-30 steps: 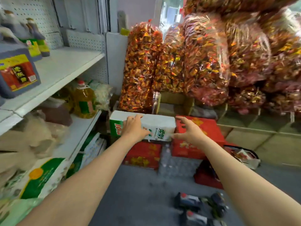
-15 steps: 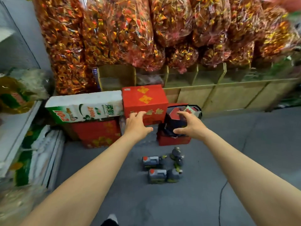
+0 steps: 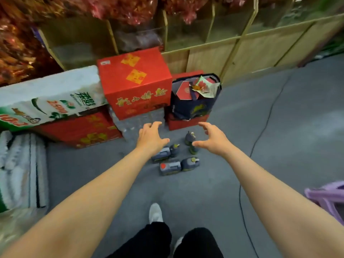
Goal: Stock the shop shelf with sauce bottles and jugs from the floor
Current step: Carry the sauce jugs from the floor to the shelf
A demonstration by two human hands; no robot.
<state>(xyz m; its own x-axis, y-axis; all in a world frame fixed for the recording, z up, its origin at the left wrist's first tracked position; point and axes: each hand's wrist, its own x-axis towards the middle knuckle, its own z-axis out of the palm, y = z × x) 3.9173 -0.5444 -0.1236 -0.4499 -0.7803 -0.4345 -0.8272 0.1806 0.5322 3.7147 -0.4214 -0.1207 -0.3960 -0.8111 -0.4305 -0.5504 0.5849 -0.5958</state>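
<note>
While both hands hang over floor stock, nothing gripped yet. Left hand (image 3: 151, 137) fingers spread, loosely curved, above near-left jug (image 3: 161, 155). Right hand (image 3: 214, 139) fingers apart, thumb out, above upright bottle (image 3: 190, 139). Second jug (image 3: 170, 167) and another bottle (image 3: 190, 162) lie just beside, closer to feet. Shelf out of view. Advice: crouch lower, take jug by handle, bottle by body not cap; lift straight so neighbours don't roll. Red box (image 3: 135, 81) close behind, cable (image 3: 264, 127) on floor to right: mind feet when turning.
</note>
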